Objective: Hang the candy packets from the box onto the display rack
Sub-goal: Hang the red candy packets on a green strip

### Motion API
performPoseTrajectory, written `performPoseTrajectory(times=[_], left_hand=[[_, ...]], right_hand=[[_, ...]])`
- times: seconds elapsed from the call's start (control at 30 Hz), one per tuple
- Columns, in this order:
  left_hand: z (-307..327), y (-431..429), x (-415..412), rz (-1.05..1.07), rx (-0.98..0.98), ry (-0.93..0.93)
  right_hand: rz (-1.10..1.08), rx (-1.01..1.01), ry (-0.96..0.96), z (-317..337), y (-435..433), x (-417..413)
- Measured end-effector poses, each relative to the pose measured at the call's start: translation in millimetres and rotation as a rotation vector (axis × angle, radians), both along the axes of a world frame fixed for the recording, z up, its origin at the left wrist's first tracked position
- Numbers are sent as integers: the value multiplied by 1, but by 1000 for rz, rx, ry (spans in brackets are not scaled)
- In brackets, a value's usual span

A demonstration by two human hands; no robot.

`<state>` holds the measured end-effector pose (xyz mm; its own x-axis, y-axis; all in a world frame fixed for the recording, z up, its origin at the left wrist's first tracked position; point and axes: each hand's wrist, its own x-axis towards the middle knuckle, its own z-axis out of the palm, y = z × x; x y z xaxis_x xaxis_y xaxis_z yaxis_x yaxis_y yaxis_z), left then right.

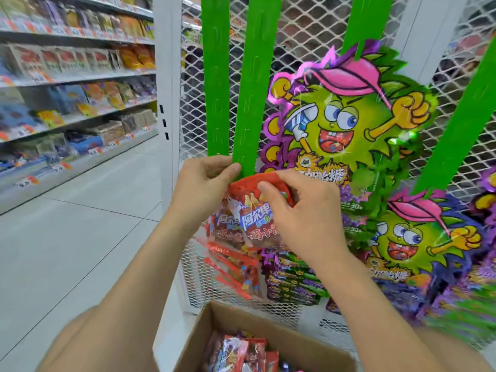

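Observation:
A red candy packet is held up at the bottom end of a green hanging strip on the white mesh display rack. My left hand pinches the strip's lower end and the packet's top left corner. My right hand grips the packet's top edge from the right, thumb on its front. A second red packet hangs just behind it. The open cardboard box below holds more red packets.
Another green strip hangs to the left, two more at the right. Big green and purple cartoon candy bags hang on the rack. More packets fill the rack's lower mesh basket. Stocked store shelves line the aisle on the left.

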<state>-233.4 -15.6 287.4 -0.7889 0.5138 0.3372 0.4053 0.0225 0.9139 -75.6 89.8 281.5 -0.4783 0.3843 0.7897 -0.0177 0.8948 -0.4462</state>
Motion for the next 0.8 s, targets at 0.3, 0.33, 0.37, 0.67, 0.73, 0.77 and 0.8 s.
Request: performPoseTrajectory(times=[0.3, 0.33, 0.37, 0.67, 0.73, 0.77, 0.8], left_hand=[[14, -6, 14, -245, 41, -248], [13, -7, 18, -252, 46, -201], [13, -8, 21, -245, 59, -167], [14, -13, 22, -352, 136, -455], [14, -13, 22, -354, 143, -496], [15, -13, 23, -349, 153, -516], [15, -12, 23, -350, 162, -532]], right_hand=[[-83, -338, 148, 7, -8, -25], [-95, -354, 154, 7, -10, -26], [-96, -380, 164, 6, -12, -26], [-145, -496, 259, 3, -24, -27], [-130, -497, 263, 1, -25, -28], [-125, -487, 262, 1, -26, -28], [-128, -468, 255, 0, -27, -28]])
